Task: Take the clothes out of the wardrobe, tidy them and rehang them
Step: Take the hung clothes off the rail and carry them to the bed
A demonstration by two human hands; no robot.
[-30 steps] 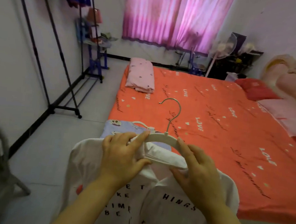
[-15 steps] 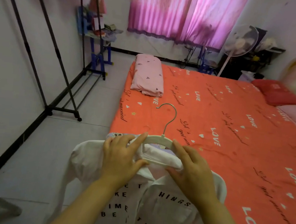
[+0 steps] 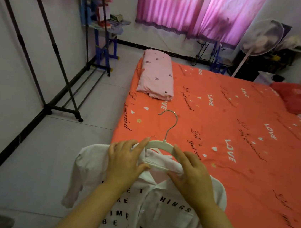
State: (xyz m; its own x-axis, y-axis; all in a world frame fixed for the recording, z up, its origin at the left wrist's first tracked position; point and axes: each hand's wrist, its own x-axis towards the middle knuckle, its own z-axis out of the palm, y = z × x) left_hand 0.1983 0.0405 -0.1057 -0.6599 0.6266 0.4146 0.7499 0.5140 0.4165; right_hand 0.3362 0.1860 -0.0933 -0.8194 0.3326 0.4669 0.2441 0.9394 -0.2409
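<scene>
Curling the left fingers [image 3: 123, 148] over the left shoulder of the white hanger [image 3: 161, 144]; pinching its right shoulder with the right fingers [image 3: 183, 160]. Held at lower centre, long axis left to right, hook [image 3: 170, 132] pointing up-frame, white shirt [image 3: 154, 207] below. Next, probably turning to the black rack [image 3: 62, 109] at upper left, nearer the left hand [image 3: 124, 161].

white shirt [image 3: 154, 212] with black letters "HINGS", "BE", orange bedsheet [image 3: 238, 123] printed "LOVE"
</scene>
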